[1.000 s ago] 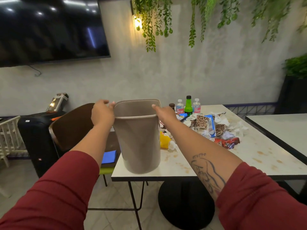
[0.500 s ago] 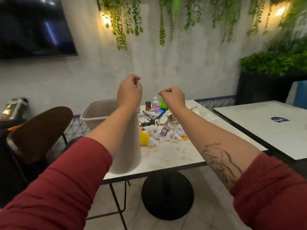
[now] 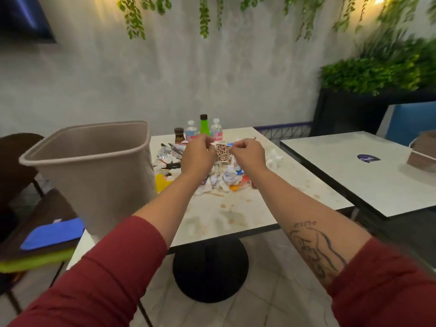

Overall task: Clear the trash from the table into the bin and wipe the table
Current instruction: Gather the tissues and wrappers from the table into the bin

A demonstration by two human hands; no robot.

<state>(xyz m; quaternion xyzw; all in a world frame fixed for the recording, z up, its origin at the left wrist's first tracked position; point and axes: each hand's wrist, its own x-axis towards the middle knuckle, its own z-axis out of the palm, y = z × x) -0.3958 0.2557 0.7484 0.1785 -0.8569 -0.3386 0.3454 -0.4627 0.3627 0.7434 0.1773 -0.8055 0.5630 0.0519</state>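
A beige plastic bin (image 3: pixel 94 173) stands on the near left corner of the stained white table (image 3: pixel 247 208). A pile of crumpled paper and wrappers (image 3: pixel 226 179) lies in the table's middle. Above that pile a leopard-print paper cup (image 3: pixel 223 154) hangs upright. My left hand (image 3: pixel 197 159) pinches its rim from the left and my right hand (image 3: pixel 250 155) pinches it from the right. A yellow piece of trash (image 3: pixel 162 183) lies beside the bin.
At the table's far edge stand a green bottle (image 3: pixel 204 123), two small water bottles (image 3: pixel 191 133) and a brown bottle (image 3: pixel 179 135). A blue cloth (image 3: pixel 54 233) lies on the chair at left. A second table (image 3: pixel 349 175) with a cardboard box (image 3: pixel 422 153) stands to the right.
Both hands let go of the bin, rose as fists, then came down over the trash pile and took hold of the leopard-print cup. The view swung right.
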